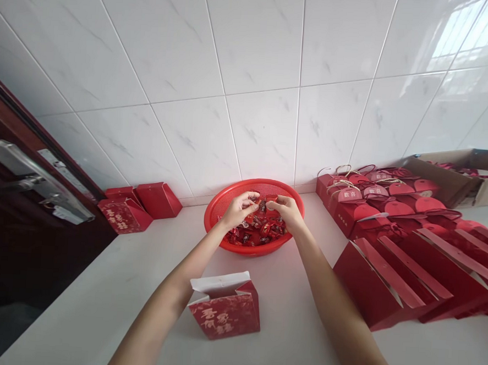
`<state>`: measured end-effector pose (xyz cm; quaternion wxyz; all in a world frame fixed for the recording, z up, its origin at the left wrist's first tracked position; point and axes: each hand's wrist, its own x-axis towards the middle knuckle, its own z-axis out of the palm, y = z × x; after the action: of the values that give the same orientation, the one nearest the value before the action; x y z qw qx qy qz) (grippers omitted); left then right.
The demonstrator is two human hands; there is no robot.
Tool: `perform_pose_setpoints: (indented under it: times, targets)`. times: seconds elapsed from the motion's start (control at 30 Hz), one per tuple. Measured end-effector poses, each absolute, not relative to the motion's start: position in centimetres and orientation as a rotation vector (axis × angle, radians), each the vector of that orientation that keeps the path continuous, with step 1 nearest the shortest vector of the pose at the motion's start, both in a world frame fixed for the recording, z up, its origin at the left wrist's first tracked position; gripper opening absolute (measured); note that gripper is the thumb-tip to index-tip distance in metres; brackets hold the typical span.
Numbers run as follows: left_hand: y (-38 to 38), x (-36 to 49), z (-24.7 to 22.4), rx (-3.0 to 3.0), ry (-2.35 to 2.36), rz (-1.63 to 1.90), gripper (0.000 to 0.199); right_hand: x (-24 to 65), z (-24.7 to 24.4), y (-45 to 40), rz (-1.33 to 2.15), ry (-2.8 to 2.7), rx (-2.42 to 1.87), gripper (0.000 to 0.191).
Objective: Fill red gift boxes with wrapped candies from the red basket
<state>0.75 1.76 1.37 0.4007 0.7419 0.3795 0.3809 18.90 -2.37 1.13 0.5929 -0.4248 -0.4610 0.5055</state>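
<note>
Both of my hands are over a red plastic basket [214, 203] holding many small candies in shiny red wrappers [261, 236]. My left hand [239, 210] has its thumb and fingers closed in a pinch on a wrapped candy [262, 206] at the basket's middle. From the other side my right hand [288, 211] pinches a wrapped candy too; whether both grip the same one I cannot tell. Nearer to me, between my forearms, a red gift box [227, 316] with pale printed characters stands upright, its top flaps open and its white inside showing.
Several open-topped red boxes [373, 289] stand in a row at the right. Behind them are closed red boxes with cord handles [348, 202] and a cardboard carton [455, 176]. More red boxes [158, 199] sit at the left by a dark door [1, 234]. A tiled wall [259, 128] rises behind.
</note>
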Motion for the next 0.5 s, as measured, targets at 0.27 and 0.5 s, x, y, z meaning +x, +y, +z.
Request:
perform_pose_setpoints:
  times: [0.27,0.5]
  targets:
    - [2.05,0.87,1.29,1.881,0.928,0.987,0.042,18.96,1.11,-2.20,1.162,-1.031,-0.995,0.018]
    - [2.06,0.83,1.36,1.867,0.918,0.980,0.042,18.90,1.15,-2.09,1.141,-1.014,-0.976,0.019]
